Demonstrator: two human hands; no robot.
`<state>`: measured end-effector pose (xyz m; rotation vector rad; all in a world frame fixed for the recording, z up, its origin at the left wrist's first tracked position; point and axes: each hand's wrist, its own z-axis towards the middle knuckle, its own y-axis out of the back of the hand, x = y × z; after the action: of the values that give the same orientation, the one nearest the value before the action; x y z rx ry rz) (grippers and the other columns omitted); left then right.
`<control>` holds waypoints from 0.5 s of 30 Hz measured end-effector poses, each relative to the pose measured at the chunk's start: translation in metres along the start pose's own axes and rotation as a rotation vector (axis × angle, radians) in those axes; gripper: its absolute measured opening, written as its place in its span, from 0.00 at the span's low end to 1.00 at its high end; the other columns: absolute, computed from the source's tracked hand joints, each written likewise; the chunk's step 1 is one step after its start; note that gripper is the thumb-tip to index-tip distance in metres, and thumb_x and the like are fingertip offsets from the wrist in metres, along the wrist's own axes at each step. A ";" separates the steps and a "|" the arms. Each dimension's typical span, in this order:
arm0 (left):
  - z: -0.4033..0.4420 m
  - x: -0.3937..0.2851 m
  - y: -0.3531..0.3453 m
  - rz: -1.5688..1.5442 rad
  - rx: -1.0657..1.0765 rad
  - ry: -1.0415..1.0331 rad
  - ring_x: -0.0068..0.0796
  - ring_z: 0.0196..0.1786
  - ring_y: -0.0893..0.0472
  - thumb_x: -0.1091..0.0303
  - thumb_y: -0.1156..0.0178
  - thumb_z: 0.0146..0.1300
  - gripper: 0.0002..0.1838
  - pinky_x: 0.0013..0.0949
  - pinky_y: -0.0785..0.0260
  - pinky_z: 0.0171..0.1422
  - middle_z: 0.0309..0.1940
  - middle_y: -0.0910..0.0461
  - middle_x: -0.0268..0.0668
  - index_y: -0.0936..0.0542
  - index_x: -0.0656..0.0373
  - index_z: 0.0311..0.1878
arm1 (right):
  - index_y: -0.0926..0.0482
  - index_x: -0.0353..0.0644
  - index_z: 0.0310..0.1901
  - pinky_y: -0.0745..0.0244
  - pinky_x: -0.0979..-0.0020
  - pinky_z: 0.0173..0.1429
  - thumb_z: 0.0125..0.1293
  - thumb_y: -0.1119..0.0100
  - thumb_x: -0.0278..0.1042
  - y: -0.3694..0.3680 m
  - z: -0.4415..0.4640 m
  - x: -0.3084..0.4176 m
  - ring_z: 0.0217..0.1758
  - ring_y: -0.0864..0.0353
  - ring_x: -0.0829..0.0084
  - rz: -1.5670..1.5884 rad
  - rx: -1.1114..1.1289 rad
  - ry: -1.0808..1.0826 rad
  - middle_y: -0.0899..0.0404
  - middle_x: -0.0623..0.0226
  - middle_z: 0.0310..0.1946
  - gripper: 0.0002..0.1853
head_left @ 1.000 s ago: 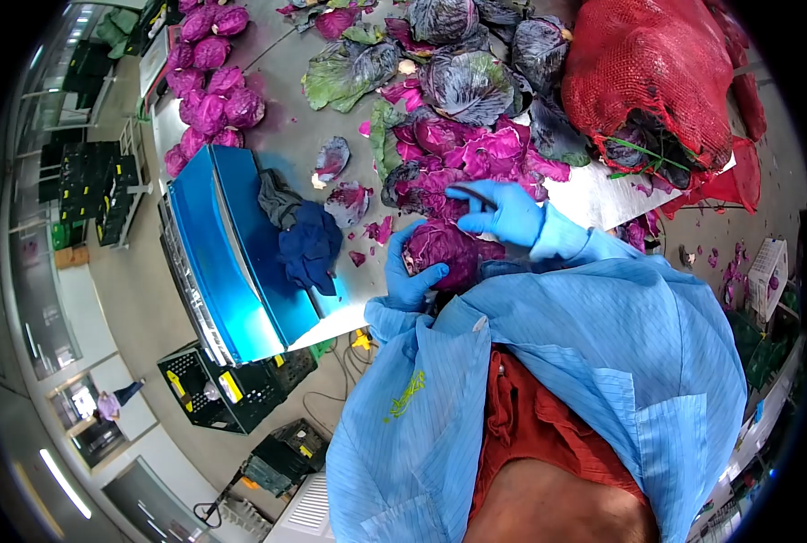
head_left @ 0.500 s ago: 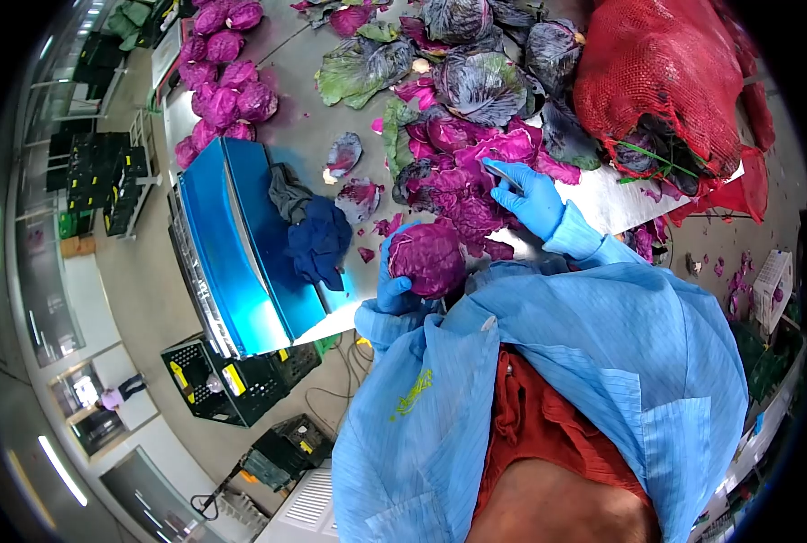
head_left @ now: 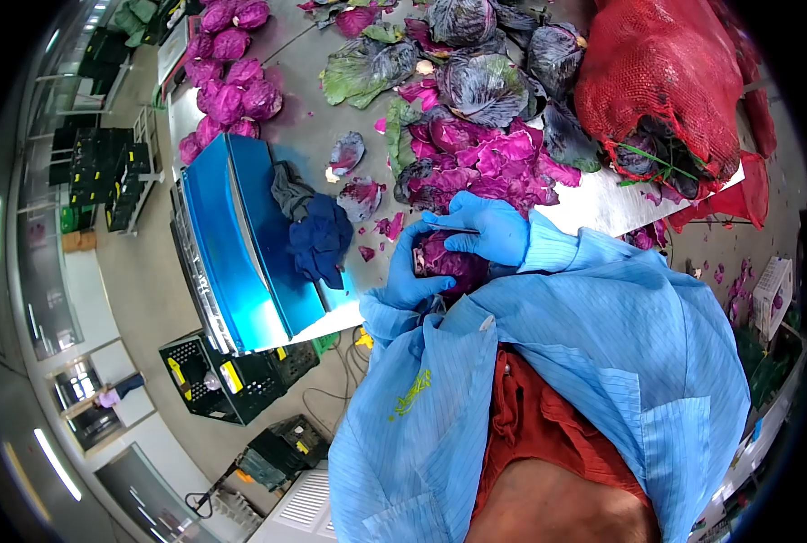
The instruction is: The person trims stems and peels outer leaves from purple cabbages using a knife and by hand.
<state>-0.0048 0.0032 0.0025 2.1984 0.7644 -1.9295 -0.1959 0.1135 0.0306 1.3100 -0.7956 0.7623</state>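
Observation:
A red cabbage (head_left: 450, 264) is held close to my body at the table's near edge. My left hand (head_left: 403, 279), in a blue glove, wraps round its left side. My gloved right hand (head_left: 496, 231) is over the top of the cabbage, closed on a small knife (head_left: 450, 227) whose thin blade points left, toward my left fingers. The hands partly cover the cabbage. Just beyond them lies a heap of loose purple leaves (head_left: 512, 163).
Peeled cabbages (head_left: 227, 104) sit at the far left. A blue bin (head_left: 240, 235) with dark cloths (head_left: 319, 240) stands on the left. Dark unpeeled cabbages (head_left: 483, 89) lie behind the leaves, and a red mesh sack (head_left: 661, 81) is on the right.
My right hand has moved left and down from the leaf heap onto the cabbage, bringing the knife along. My left hand has turned the cabbage and shifted slightly right.

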 end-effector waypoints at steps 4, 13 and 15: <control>-0.002 -0.006 -0.005 0.130 0.012 -0.070 0.35 0.61 0.30 0.64 0.19 0.33 0.50 0.38 0.41 0.69 0.57 0.30 0.42 0.36 0.63 0.61 | 0.21 0.49 0.55 0.27 0.62 0.44 0.62 0.40 0.38 -0.002 -0.008 -0.001 0.39 0.22 0.58 0.197 -0.078 0.066 0.26 0.58 0.35 0.19; 0.001 -0.007 -0.010 0.065 0.072 -0.009 0.31 0.59 0.28 0.68 0.20 0.33 0.46 0.36 0.37 0.66 0.55 0.29 0.38 0.34 0.60 0.58 | 0.21 0.38 0.40 0.28 0.61 0.41 0.65 0.44 0.36 0.003 -0.010 0.005 0.36 0.22 0.53 0.142 -0.058 0.002 0.23 0.52 0.33 0.10; 0.001 -0.010 -0.013 0.075 0.083 0.006 0.31 0.58 0.28 0.70 0.22 0.33 0.45 0.35 0.37 0.66 0.53 0.29 0.37 0.33 0.60 0.59 | 0.21 0.37 0.40 0.28 0.60 0.39 0.66 0.44 0.36 0.008 -0.011 0.005 0.34 0.22 0.52 0.150 -0.034 -0.009 0.23 0.52 0.31 0.10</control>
<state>-0.0122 0.0116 0.0148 2.2468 0.6043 -1.9526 -0.1989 0.1257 0.0383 1.2342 -0.9184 0.8587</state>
